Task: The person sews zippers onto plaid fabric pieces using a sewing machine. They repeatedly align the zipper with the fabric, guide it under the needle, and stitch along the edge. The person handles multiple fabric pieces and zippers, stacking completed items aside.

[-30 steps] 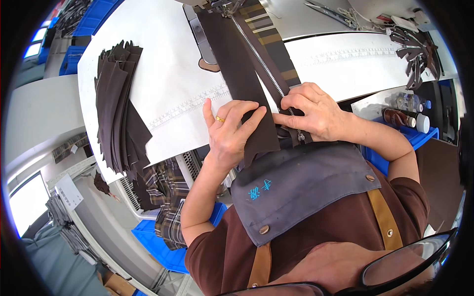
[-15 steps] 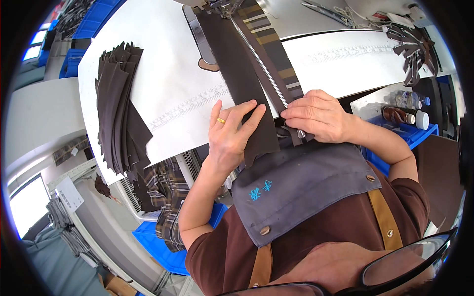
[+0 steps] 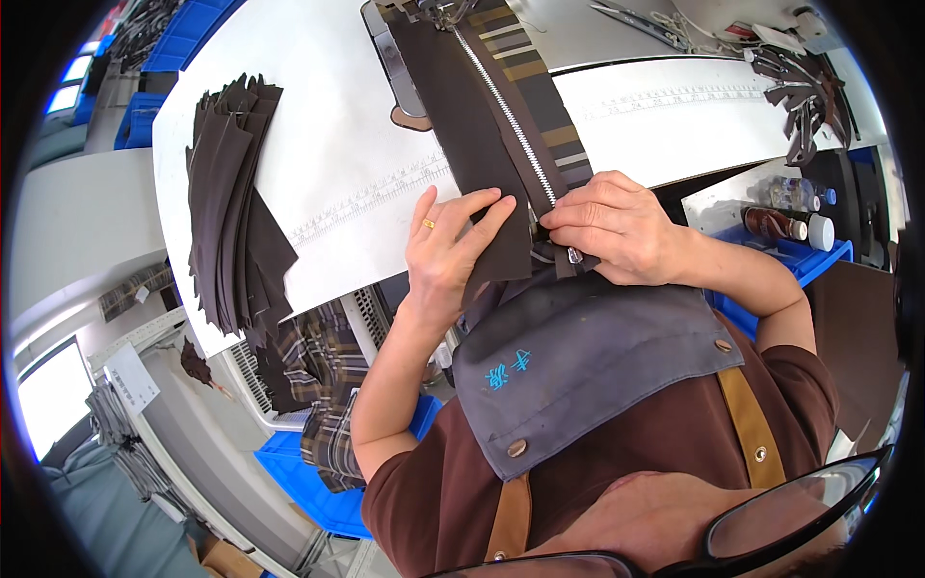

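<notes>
A long dark brown fabric strip (image 3: 462, 135) runs from under the sewing machine's presser foot (image 3: 445, 17) down toward me. Beside it on the right lies a metal-toothed zipper (image 3: 513, 125) on brown tape, over a plaid fabric piece (image 3: 540, 85). My left hand (image 3: 451, 241) holds the strip's near part, fingertips on top and thumb hidden beneath. My right hand (image 3: 617, 229) pinches the zipper near its lower end, its fingers closed. The zipper's slider (image 3: 575, 255) shows just below those fingers.
Brown fabric pieces (image 3: 231, 212) lie stacked on the white table (image 3: 347, 144) at left. Plaid fabric (image 3: 332, 405) hangs over the table edge. More zippers (image 3: 800, 96) lie far right, near scissors (image 3: 636, 24). Bottles (image 3: 776, 223) stand in a blue bin (image 3: 819, 255) at right.
The zipper's lower end and slider have shifted slightly left with my right hand. The brown strip's near end has also moved left, and the white gap between strip and zipper has narrowed.
</notes>
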The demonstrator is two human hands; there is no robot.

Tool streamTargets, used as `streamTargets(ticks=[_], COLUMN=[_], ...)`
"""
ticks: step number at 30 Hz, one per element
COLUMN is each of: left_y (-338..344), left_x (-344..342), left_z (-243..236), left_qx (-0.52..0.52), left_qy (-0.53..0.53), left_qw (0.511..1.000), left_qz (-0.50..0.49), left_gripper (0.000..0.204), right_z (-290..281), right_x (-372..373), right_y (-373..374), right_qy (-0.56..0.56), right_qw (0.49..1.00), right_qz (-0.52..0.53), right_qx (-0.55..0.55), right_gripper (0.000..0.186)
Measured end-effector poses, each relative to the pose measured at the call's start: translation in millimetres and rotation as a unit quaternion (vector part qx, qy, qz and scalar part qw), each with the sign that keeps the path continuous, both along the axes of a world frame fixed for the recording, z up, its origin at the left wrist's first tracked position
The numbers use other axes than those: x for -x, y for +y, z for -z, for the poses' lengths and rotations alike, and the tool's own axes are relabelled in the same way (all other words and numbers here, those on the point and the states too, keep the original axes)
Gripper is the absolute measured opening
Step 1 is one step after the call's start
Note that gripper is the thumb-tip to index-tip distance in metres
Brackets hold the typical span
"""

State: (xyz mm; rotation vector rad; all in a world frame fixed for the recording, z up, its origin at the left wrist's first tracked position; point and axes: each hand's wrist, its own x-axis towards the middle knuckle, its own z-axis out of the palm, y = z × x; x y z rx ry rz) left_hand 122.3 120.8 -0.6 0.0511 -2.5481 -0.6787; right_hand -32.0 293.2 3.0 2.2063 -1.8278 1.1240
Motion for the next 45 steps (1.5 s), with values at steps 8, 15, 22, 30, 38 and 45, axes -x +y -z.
streamTargets(ticks=[8,15,22,30,38,45], left_y=[1.9,1.7,0.0,-2.0,-3.1,-2.6], left_x=[0.1,1.3,1.4,2.1,3.9,-0.6], left_z=[3.6,2.2,5.0,6.6,6.3,-12.1], left_qx=[-0.009,-0.007,-0.01,0.018,0.04,0.046], left_qy=[0.047,0.037,0.045,0.032,-0.011,-0.115], left_qw=[0.999,0.999,0.999,0.999,0.999,0.992], left_qz=[-0.016,-0.014,-0.009,0.011,0.013,0.029], left_gripper=[0.033,0.032,0.032,0.038,0.038,0.043], right_z=[-2.9,-9.3,-6.1,0.8,7.0,-5.9], right_x=[1.3,-1.3,-3.1,-13.0,-9.2,13.6], right_y=[-0.9,-3.3,-6.3,-12.2,-9.9,-7.8], right_qy=[0.005,-0.005,0.001,0.047,0.068,0.048], right_qw=[0.999,1.0,0.999,0.999,0.998,0.998], right_qz=[-0.008,0.012,0.0,0.007,-0.009,0.008], right_qx=[-0.05,-0.025,-0.046,0.014,-0.007,-0.034], right_gripper=[0.022,0.025,0.024,0.026,0.02,0.039])
